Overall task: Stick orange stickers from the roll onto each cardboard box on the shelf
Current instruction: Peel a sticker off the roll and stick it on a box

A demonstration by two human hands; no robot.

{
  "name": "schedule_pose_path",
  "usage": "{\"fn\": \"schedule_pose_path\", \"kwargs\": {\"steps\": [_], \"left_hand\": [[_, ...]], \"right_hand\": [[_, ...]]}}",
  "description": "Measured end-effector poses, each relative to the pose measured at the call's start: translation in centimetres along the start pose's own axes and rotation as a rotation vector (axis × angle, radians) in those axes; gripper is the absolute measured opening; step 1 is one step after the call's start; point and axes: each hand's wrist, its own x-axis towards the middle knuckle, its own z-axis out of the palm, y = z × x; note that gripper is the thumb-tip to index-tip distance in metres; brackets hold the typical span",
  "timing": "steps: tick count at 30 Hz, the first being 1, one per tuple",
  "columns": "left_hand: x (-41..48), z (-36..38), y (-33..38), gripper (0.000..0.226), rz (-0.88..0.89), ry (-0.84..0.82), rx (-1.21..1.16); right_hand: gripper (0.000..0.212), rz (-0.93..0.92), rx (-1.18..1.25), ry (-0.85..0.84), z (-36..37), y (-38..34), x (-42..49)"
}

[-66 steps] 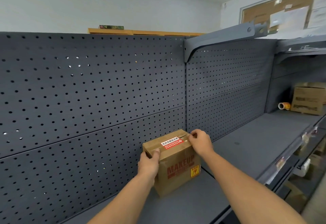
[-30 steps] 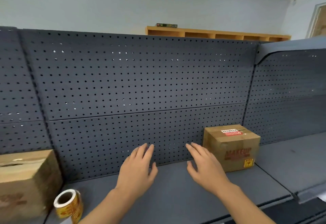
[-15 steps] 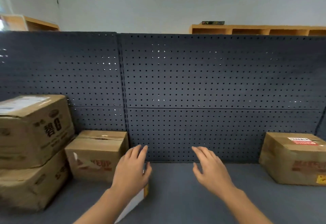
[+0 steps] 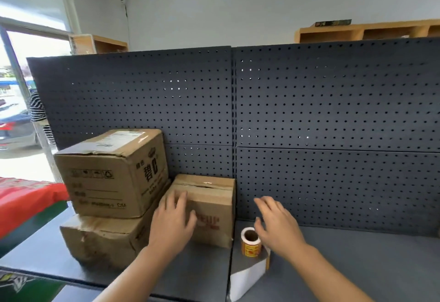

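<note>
A small cardboard box (image 4: 212, 206) with red print stands on the dark shelf (image 4: 357, 261) against the pegboard. My left hand (image 4: 172, 222) is spread open in front of its left side, holding nothing. A roll of orange stickers (image 4: 250, 242) stands upright just right of that box, a white strip of backing paper (image 4: 247, 275) trailing toward the shelf's front edge. My right hand (image 4: 277, 225) hovers open right beside the roll, fingers apart. To the left, a larger box (image 4: 112, 173) sits on top of another box (image 4: 102, 239).
A dark perforated back panel (image 4: 309, 123) runs behind the shelf. A red cloth (image 4: 26, 199) lies at the far left under a bright window. Wooden cubbies (image 4: 366, 31) sit behind the panel.
My view has swung left from the stickered box, which has left the frame. Both hands moved left with it; the left hand now reaches the small box and the right hand is by the roll.
</note>
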Motion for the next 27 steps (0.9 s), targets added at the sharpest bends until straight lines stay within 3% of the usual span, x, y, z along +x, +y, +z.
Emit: {"fn": "schedule_pose_path", "kwargs": {"steps": [4, 9, 16, 19, 22, 25, 27], "left_hand": [[2.0, 0.2, -1.8, 0.063, -0.078, -0.053, -0.059], [4.2, 0.5, -2.4, 0.070, -0.219, -0.152, -0.296], [4.9, 1.1, -2.6, 0.073, -0.401, -0.098, -0.776], [4.9, 1.1, -2.3, 0.070, -0.519, -0.105, -0.961], [4.8, 1.0, -2.0, 0.063, -0.583, -0.100, -1.049], [4.4, 0.6, -1.4, 0.053, -0.628, -0.027, -1.081], [4.1, 0.1, -0.9, 0.050, -0.645, 0.011, -1.086]], "right_hand": [[0.053, 0.021, 0.065, 0.004, 1.3, -2.7, 1.9], [0.051, 0.109, 0.255, 0.003, 2.6, -5.4, 4.3], [0.037, 0.393, 0.718, 0.070, 4.0, -7.0, 6.9], [0.047, 0.434, 0.808, -0.053, 5.4, -7.6, 7.2], [0.076, 0.470, 0.839, -0.088, 6.8, -7.9, 7.1], [0.067, 0.499, 0.873, -0.074, 6.9, -8.3, 7.0], [0.074, 0.503, 0.916, -0.072, 6.6, -8.3, 6.9]]}}
